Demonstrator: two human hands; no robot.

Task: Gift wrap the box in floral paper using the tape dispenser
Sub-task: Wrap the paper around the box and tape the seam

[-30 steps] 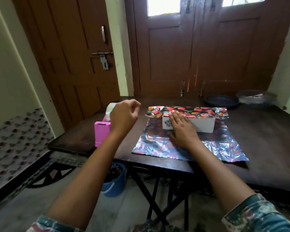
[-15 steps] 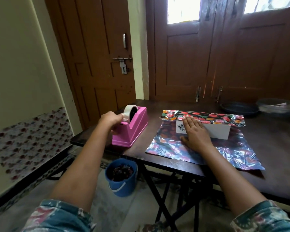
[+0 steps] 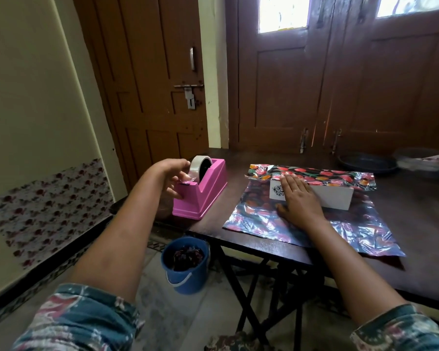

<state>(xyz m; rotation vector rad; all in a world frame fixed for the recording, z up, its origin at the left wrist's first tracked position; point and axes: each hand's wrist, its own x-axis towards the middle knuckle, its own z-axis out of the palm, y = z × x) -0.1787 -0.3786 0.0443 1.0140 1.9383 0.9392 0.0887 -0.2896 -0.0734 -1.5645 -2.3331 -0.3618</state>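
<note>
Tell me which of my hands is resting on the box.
The right hand: it lies flat across the white box, which sits on the floral paper. The left hand is off at the pink tape dispenser instead.

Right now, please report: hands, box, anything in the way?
Left hand pinches tape at dispenser. Right hand flat on box, paper underneath. Nothing seen between dispenser and box.

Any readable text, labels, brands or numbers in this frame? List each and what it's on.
None: no text is readable in this view.
On the white box: a black ornamental emblem on its end, too small to show any letters.
On the pink tape dispenser and its tape: no print visible.
On the floral paper: pattern only.
</note>
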